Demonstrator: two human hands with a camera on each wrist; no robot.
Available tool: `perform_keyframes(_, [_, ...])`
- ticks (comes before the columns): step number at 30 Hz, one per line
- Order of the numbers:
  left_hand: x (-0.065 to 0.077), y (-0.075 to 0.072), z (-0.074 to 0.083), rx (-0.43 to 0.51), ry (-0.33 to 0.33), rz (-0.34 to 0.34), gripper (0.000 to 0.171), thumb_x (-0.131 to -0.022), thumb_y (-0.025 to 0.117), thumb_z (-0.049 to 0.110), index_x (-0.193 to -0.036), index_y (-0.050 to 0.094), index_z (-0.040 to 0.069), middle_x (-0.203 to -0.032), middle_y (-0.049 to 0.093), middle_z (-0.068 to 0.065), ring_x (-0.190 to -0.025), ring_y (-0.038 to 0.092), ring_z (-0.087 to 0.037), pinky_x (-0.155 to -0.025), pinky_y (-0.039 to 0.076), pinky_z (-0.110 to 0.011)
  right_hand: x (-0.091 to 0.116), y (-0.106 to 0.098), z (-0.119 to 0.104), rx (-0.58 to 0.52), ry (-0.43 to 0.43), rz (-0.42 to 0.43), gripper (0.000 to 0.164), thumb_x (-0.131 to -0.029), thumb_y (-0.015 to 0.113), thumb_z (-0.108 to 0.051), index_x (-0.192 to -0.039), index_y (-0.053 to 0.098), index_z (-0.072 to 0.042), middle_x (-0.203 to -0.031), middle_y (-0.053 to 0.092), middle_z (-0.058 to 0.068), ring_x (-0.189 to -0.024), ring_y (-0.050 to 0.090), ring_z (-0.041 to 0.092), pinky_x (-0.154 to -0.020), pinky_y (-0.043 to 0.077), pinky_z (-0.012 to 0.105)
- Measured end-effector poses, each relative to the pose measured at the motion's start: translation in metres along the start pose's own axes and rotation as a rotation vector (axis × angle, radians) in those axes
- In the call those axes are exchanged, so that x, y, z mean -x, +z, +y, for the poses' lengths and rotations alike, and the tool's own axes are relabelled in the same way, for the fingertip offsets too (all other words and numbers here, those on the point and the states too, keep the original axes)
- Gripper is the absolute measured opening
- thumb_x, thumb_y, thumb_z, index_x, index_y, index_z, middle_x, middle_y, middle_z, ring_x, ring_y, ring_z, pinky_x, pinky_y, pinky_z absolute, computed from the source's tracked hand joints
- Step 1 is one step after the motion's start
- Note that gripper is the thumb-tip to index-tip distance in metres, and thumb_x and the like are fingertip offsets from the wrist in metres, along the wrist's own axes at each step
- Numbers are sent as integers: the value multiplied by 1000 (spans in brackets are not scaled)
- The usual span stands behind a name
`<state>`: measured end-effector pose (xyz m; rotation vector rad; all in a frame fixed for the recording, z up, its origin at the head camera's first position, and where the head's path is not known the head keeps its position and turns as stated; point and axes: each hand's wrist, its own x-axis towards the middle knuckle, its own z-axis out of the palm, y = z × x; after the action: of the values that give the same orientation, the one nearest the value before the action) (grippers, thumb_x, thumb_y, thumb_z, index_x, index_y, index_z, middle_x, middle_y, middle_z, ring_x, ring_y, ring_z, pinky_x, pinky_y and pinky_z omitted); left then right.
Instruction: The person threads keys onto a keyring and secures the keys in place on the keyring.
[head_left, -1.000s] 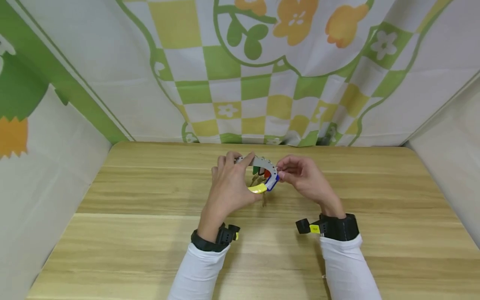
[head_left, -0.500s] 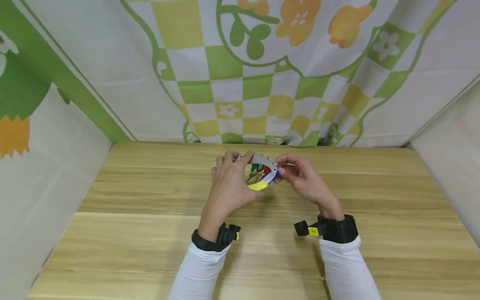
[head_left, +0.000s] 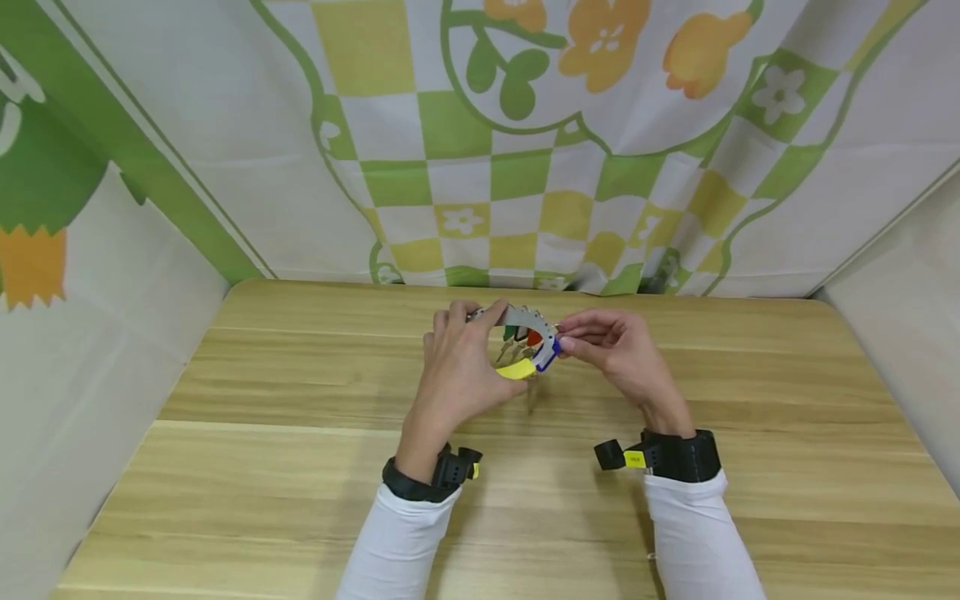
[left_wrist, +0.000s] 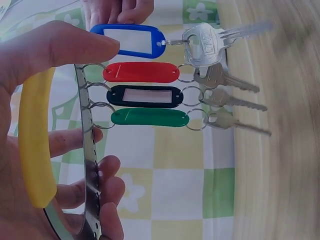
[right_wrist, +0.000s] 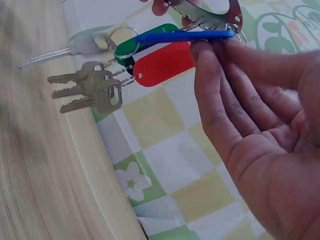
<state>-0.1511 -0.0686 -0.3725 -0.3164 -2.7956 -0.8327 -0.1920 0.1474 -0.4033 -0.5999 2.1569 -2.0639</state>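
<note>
My left hand [head_left: 461, 367] grips a curved metal key holder [left_wrist: 90, 165] with a yellow handle [left_wrist: 37, 140] and a row of small holes along its band. From that band hang red [left_wrist: 142, 72], black [left_wrist: 145, 96] and green [left_wrist: 150, 117] tags on wire rings, each with a metal key at its far end. At the holder's right end, my right hand [head_left: 618, 354] pinches a blue key tag [right_wrist: 185, 36] near its ring end. A silver key [left_wrist: 204, 45] hangs from that blue tag. Fingertips hide part of the blue tag's ring.
A wooden table [head_left: 285, 483] lies beneath both hands. Behind its far edge hangs a green, yellow and white checked curtain [head_left: 517, 179]. White fabric walls stand to the left and right. Each wrist carries a black camera strap.
The blue tag has tilted and turned at the holder's right end as my right fingers shift slightly. My left hand keeps its grip and has hardly moved.
</note>
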Motion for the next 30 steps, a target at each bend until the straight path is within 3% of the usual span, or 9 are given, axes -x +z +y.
perform_keyframes(7, [0,-1,2,13,-6,-12,94,-52,82,47,-135,48,19,-124,44,-12,-111,38,-30,-82,33,-45,0,6,-6,95,-119,-56,22,-84,62,-7,-103,58,3,-94,59,17,-83,59,28,-74,48,38])
perform_keyframes(13, [0,-1,2,32,-30,0,92,-53,82,43,-135,47,19,-124,44,-13,-112,38,-31,-81,34,-46,0,12,-11,165,-179,-105,23,-93,49,-10,-112,52,1,-95,53,15,-87,53,30,-77,46,35])
perform_keyframes(16, [0,-2,3,40,-37,2,91,-54,82,42,-135,47,19,-125,44,-12,-111,38,-30,-81,34,-44,0,13,-12,141,-144,-49,23,-91,53,-12,-112,55,-1,-95,54,15,-86,55,29,-77,47,37])
perform_keyframes(22, [-1,-1,4,43,-38,20,93,-54,82,42,-136,46,17,-124,43,-12,-110,38,-29,-81,33,-43,1,16,-14,125,-123,163,21,-82,66,-12,-100,62,-2,-89,62,15,-74,61,28,-67,49,39])
perform_keyframes(26, [-1,2,5,15,-21,39,94,-53,83,42,-136,47,17,-124,43,-14,-111,37,-31,-84,31,-46,0,20,-17,365,-221,262,13,-81,68,-16,-89,67,-6,-78,64,6,-65,62,16,-60,49,31])
perform_keyframes(30, [0,4,7,-13,-7,42,96,-49,84,43,-134,48,18,-124,43,-16,-111,36,-33,-85,29,-49,-1,23,-21,658,-365,291,6,-80,67,-13,-83,69,-8,-75,65,0,-62,59,6,-57,46,22])
